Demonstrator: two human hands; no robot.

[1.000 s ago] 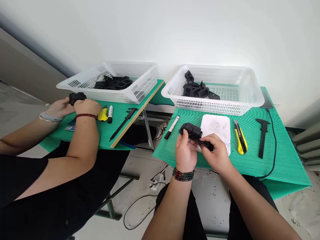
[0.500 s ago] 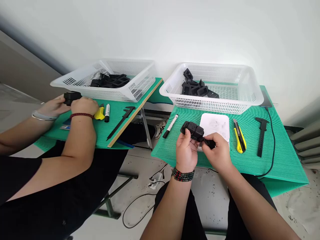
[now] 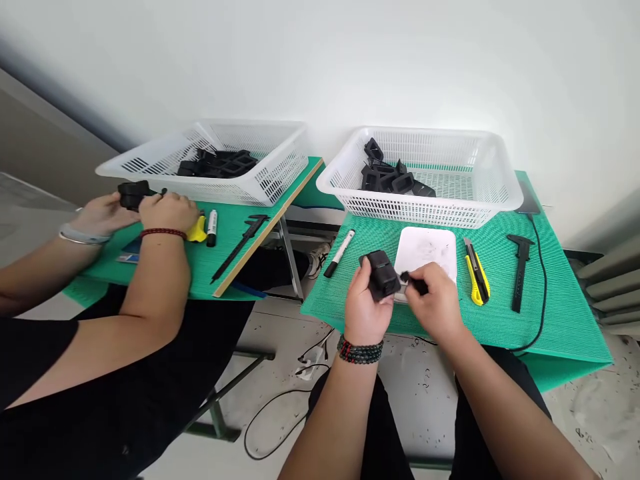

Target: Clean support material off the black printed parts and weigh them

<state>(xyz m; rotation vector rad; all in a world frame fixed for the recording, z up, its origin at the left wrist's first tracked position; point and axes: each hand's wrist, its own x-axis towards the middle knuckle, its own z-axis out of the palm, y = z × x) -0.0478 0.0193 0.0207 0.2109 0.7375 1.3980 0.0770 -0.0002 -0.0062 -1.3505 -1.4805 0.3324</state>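
My left hand [image 3: 367, 303] is closed around a black moulded block [image 3: 383, 272], which has a groove across its middle and is held tilted above the front of the green table. In my right hand [image 3: 436, 293], a small black object [image 3: 419, 287] is pinched between thumb and fingers; its kind is hard to make out. Its dark tip stands just to the right of the block, with a slight gap. Under and behind the hands lies a white tray [image 3: 415, 243] with dark smudges and specks.
A white basket [image 3: 415, 207] with several black parts [image 3: 387, 177] stands behind. A marker [image 3: 340, 253] lies left, a yellow utility knife [image 3: 477, 273] and black caliper [image 3: 521, 270] right, beside a cable [image 3: 547, 280]. At the left table, a co-worker's hands [image 3: 167, 212] hold a black part.
The block has turned in my left hand, bringing another face into view. My right hand's small black object has come away from the block's end. The co-worker's part has turned as well.
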